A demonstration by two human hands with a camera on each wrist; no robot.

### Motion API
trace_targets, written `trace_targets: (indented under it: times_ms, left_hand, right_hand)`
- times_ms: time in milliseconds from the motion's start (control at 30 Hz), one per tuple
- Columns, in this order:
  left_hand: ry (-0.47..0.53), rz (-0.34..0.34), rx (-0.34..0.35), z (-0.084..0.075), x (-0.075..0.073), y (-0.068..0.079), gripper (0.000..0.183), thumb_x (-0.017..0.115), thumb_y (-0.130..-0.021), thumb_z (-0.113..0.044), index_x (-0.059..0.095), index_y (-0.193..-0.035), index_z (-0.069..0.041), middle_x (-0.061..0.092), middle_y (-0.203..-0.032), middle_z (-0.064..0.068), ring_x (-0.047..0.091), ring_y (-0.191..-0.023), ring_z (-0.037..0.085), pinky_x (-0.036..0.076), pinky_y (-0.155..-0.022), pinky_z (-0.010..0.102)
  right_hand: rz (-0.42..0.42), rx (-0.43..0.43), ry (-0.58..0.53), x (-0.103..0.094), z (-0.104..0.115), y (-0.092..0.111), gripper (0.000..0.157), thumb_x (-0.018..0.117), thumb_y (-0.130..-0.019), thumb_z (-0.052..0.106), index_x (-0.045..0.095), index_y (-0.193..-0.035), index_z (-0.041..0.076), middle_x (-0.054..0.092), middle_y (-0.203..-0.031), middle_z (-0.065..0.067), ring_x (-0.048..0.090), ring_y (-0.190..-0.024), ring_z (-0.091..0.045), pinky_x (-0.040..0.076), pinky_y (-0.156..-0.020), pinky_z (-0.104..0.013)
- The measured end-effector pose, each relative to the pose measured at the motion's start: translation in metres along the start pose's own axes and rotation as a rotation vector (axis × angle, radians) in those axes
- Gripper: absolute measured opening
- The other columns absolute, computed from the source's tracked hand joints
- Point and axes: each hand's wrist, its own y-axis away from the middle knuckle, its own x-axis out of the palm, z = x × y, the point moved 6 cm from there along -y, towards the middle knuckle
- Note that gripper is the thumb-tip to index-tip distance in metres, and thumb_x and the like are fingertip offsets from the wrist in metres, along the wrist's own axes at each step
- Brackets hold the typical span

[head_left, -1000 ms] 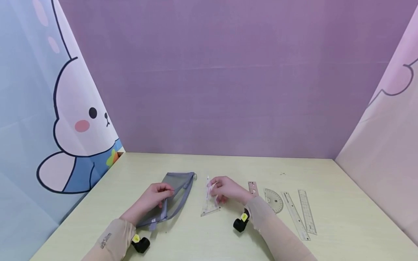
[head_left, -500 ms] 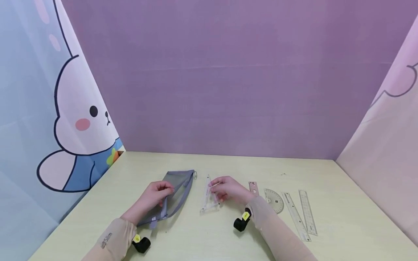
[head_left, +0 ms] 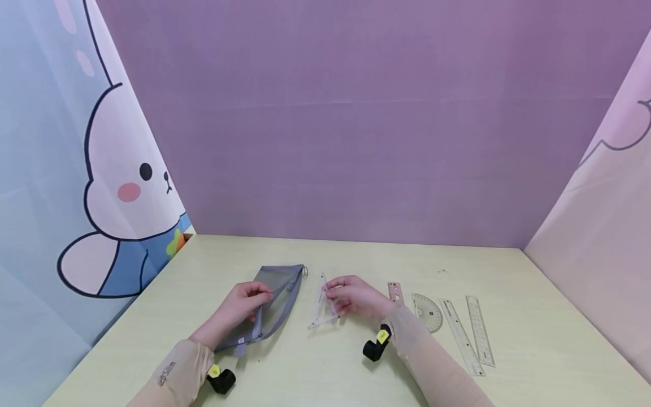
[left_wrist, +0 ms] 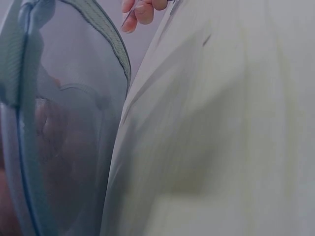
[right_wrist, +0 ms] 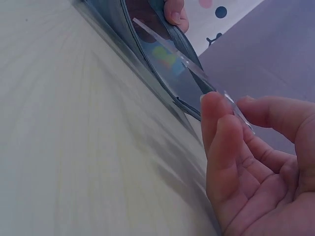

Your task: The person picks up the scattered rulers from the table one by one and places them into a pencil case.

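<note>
My left hand pinches the upper edge of a grey-blue see-through zip pouch, whose mouth gapes toward the right. In the right wrist view the zipper edges of the pouch stand apart, with the left fingers at the far edge. Between thumb and fingers, my right hand holds a clear plastic set square just right of the pouch. Seen nearly edge-on in the right wrist view, the set square points at the pouch opening and overlaps it there.
Right of the right hand lie a pinkish ruler, a clear protractor and two clear rulers, one slanted and one farther right. A tiny dark bit is farther back. A purple cloth wall rises behind the table.
The right hand has shifted slightly left with the set square, which has moved a little toward the pouch and tilted. The left hand keeps its hold on the pouch, almost unmoved.
</note>
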Motion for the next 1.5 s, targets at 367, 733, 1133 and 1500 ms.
trace_targets:
  times_ms: [367, 733, 1133, 1500]
  left_hand:
    - [-0.007, 0.022, 0.020, -0.003, 0.001, 0.000, 0.018, 0.061, -0.091, -0.007, 0.064, -0.101, 0.008, 0.059, -0.082, 0.006, 0.047, -0.060, 0.013, 0.048, -0.051, 0.029]
    - [-0.004, 0.016, 0.028, 0.031, 0.000, -0.018, 0.020, 0.064, -0.091, -0.014, 0.066, -0.103, 0.002, 0.059, -0.083, 0.003, 0.047, -0.060, 0.013, 0.047, -0.049, 0.029]
    - [0.002, 0.019, 0.056, 0.031, -0.001, -0.013, 0.019, 0.064, -0.091, -0.015, 0.066, -0.100, 0.001, 0.059, -0.081, 0.004, 0.047, -0.059, 0.012, 0.046, -0.048, 0.029]
    - [0.012, 0.036, 0.105, 0.024, 0.008, -0.011, 0.017, 0.064, -0.092, -0.014, 0.066, -0.099, 0.002, 0.058, -0.078, 0.004, 0.045, -0.053, 0.010, 0.045, -0.046, 0.028]
  right_hand:
    - [0.025, 0.017, -0.026, 0.004, 0.000, 0.000, 0.029, 0.061, -0.091, 0.007, 0.057, -0.117, -0.004, 0.065, -0.085, -0.004, 0.056, -0.059, -0.010, 0.048, -0.054, -0.023]
    - [0.037, 0.008, -0.097, 0.010, -0.006, -0.005, 0.025, 0.061, -0.091, 0.007, 0.059, -0.113, -0.002, 0.066, -0.082, -0.004, 0.059, -0.060, -0.010, 0.046, -0.052, -0.021]
    - [0.079, 0.019, -0.134, 0.031, -0.008, -0.017, 0.028, 0.058, -0.093, 0.007, 0.057, -0.118, -0.006, 0.065, -0.081, -0.002, 0.060, -0.061, -0.009, 0.047, -0.053, -0.020]
    - [0.102, 0.000, -0.152, 0.051, 0.004, -0.030, 0.015, 0.053, -0.096, 0.004, 0.059, -0.106, -0.005, 0.064, -0.077, -0.004, 0.059, -0.061, -0.010, 0.053, -0.059, -0.023]
